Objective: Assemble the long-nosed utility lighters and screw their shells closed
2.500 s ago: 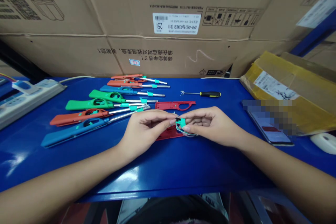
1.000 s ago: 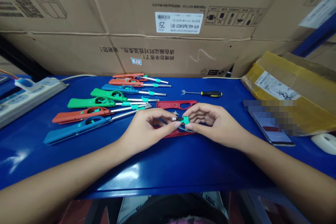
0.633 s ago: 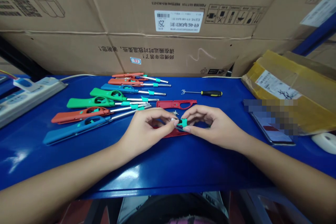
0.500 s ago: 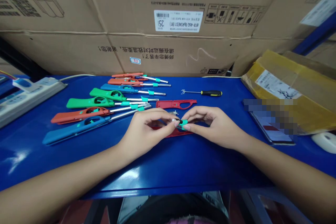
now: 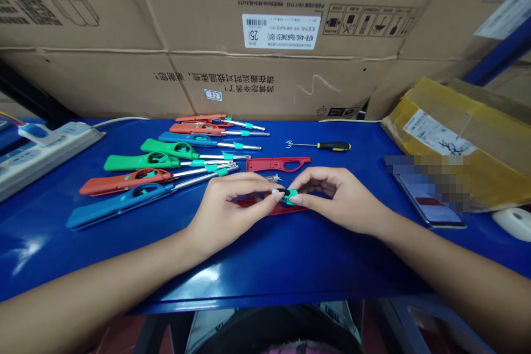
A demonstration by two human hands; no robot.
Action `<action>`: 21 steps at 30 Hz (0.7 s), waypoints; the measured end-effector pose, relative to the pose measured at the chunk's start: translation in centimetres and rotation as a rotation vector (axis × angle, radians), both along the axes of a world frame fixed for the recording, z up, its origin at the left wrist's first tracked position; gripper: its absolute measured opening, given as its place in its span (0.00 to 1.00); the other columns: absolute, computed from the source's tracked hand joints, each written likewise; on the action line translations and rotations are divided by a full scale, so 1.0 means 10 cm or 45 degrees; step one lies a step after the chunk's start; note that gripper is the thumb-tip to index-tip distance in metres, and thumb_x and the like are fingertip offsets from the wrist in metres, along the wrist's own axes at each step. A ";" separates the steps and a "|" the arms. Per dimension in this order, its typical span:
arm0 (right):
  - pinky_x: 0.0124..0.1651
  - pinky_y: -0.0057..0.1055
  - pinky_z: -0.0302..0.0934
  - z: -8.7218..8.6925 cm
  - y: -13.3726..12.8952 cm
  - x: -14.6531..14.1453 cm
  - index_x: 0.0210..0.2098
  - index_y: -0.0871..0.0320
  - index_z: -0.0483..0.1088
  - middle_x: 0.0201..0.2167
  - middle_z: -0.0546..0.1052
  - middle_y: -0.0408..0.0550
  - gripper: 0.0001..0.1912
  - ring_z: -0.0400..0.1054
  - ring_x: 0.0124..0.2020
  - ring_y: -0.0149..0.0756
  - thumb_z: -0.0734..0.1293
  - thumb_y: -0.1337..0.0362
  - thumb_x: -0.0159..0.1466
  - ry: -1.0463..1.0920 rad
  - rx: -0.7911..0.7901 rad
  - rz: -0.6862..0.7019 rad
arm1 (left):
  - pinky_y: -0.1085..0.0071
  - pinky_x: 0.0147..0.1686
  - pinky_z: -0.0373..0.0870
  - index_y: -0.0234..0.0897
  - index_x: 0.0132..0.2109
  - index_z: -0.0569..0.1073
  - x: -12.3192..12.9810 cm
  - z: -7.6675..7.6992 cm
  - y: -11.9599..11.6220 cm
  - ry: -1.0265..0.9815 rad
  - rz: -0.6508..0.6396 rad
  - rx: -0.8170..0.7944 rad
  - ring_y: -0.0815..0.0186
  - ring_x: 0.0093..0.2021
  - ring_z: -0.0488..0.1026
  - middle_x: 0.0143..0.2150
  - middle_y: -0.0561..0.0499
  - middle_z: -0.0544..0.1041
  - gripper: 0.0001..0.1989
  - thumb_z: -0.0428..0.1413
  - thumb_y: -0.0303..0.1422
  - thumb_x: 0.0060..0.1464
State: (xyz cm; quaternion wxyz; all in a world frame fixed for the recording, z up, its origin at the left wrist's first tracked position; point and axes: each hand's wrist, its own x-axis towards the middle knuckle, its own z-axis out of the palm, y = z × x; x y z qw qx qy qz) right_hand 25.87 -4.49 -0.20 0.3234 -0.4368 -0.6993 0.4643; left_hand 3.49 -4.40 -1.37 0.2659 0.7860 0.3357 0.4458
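My left hand (image 5: 236,204) pinches a small black part (image 5: 284,192) between thumb and fingertips. Joined to it or touching it is a small green piece (image 5: 292,197), held in the pinch of my right hand (image 5: 336,197). Below my fingers lies a red lighter half-shell (image 5: 286,209), partly hidden by both hands. A second red half-shell (image 5: 276,164) with a trigger opening rests just behind. Between the two shells, a small metal part (image 5: 274,178) shows past my left fingers.
Several long-nosed lighters (image 5: 124,203) in blue, orange and green lie in a row at left. A screwdriver (image 5: 334,146) lies behind my right hand. On the right are a phone (image 5: 418,193), a taped carton (image 5: 464,138) and a white mouse (image 5: 514,223); a power strip (image 5: 45,155) stands far left.
Both hands stay nearly in place. The black part between the fingertips shows a little more, and the green piece has tilted slightly.
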 end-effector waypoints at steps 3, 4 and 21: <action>0.44 0.31 0.68 0.01 0.00 0.00 0.36 0.57 0.75 0.34 0.80 0.44 0.06 0.75 0.37 0.33 0.72 0.61 0.62 -0.034 0.010 0.026 | 0.80 0.38 0.77 0.34 0.38 0.84 0.00 -0.01 -0.01 -0.001 0.019 -0.021 0.70 0.35 0.81 0.37 0.49 0.84 0.03 0.64 0.27 0.56; 0.44 0.31 0.69 0.01 0.00 0.00 0.36 0.57 0.75 0.35 0.80 0.44 0.06 0.75 0.37 0.33 0.72 0.62 0.62 -0.042 0.011 0.032 | 0.79 0.38 0.77 0.34 0.38 0.84 0.00 -0.01 -0.01 -0.003 0.021 -0.031 0.70 0.35 0.81 0.36 0.49 0.84 0.03 0.64 0.27 0.56; 0.46 0.29 0.68 0.03 -0.05 -0.01 0.36 0.57 0.76 0.36 0.81 0.44 0.03 0.74 0.39 0.32 0.70 0.64 0.63 -0.109 0.168 -0.003 | 0.79 0.36 0.77 0.36 0.36 0.84 0.03 -0.01 -0.02 -0.051 0.026 -0.140 0.69 0.34 0.82 0.35 0.50 0.85 0.02 0.66 0.28 0.54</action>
